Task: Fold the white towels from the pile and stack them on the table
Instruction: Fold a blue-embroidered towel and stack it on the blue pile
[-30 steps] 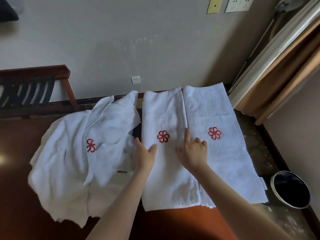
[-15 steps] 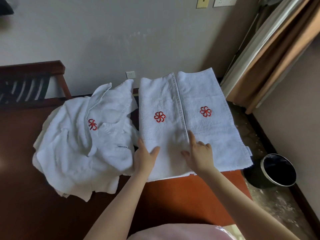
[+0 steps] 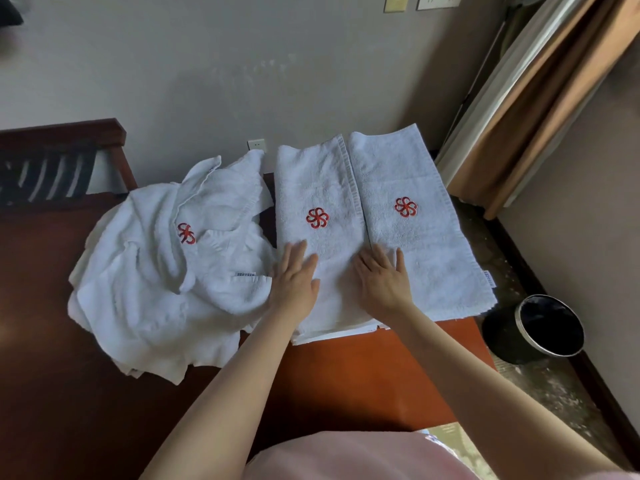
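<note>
Head view: both hands lie flat with straight fingers, gripping nothing. The left hand (image 3: 294, 282) presses the near left part of the middle folded towel (image 3: 318, 181), and the right hand (image 3: 382, 282) rests where it meets the right folded towel (image 3: 426, 251). The two lie side by side, touching, at the table's (image 3: 363, 375) far right end. The crumpled pile (image 3: 156, 289) sits just left of them, so most folding, and the stacking, looks unfinished

2 folded towels mid-frame: left towel (image 3: 311, 188), right towel (image 3: 415, 244). 1 crumpled pile (image 3: 156, 289) at left. 3 red logos (image 3: 317, 218). 2 hands: left hand (image 3: 294, 285), right hand (image 3: 382, 285). 1 bin (image 3: 540, 327) lower right. 1 chair (image 3: 52, 168) upper left. 1 table (image 3: 346, 375).
</note>
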The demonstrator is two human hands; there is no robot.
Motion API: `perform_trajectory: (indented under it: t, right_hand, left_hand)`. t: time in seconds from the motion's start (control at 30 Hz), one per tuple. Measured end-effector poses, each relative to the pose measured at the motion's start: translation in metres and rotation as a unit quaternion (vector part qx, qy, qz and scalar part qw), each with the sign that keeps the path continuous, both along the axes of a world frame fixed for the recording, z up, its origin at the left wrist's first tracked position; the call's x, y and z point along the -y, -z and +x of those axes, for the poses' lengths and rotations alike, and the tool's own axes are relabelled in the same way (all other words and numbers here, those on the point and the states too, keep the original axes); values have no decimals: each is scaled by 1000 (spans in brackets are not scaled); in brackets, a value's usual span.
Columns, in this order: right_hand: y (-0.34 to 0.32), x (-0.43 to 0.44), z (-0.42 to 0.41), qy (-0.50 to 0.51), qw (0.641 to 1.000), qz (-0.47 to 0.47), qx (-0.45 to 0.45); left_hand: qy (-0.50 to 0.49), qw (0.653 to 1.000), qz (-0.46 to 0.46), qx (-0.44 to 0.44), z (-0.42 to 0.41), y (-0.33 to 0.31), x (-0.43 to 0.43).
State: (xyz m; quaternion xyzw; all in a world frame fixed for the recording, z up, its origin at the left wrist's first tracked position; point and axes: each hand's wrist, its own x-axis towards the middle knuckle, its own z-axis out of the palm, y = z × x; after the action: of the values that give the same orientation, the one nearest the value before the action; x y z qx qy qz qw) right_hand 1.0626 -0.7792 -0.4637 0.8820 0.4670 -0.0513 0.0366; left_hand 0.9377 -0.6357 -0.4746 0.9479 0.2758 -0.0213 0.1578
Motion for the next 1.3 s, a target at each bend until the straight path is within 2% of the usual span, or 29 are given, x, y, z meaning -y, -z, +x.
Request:
perform_trajectory:
  t: [0.13,0.23,0.3,0.37,0.47,0.57,0.67,0.77,0.83,0.93,1.03,1.17,1.3]
  right_hand:
    - [5,0,3,11,999,-49,-14]
    - [0,0,5,5,999,-42,-18]
    - [-8,-2,7,10,999,-3,-32]
    - [-19,-9,6,7,998,55,-31]
    - [-38,-33,0,-12,991,124,-41]
    - [-58,-61,-9,-11,975,189,-119]
    - [-71,-88,-19,5,956,231,-183]
    - [-75,-111,-32,-6,953,219,-211]
    - [-76,-125,-38,-19,953,204,-222]
    - [-78,-147,-45,-38,958,165,-233]
    - [-80,-163,-49,-62,961,119,-241]
    - [-79,-171,-50,-75,955,108,-266]
    - [-84,-177,-46,-108,952,95,-269]
  left_hand:
    - [15,991,-45,-124,5,3,-4]
    - [10,989,-63,-134,9,-3,-5]
    - [-4,995,-63,-76,13,-14,-6]
    - [-28,996,-66,44,15,-28,-7]
    - [-68,976,-89,188,13,-51,-14]
    - [-109,961,-71,244,5,-70,-32]
    - [-174,947,-18,270,-12,-83,-56]
    - [-246,938,42,241,-38,-89,-86]
    - [-296,939,62,165,-53,-89,-105]
    - [-378,924,25,48,-72,-86,-126]
    - [-427,904,-20,-8,-83,-79,-137]
    - [-441,896,-43,-11,-86,-74,-141]
    - [-423,906,-24,16,-90,-80,-148]
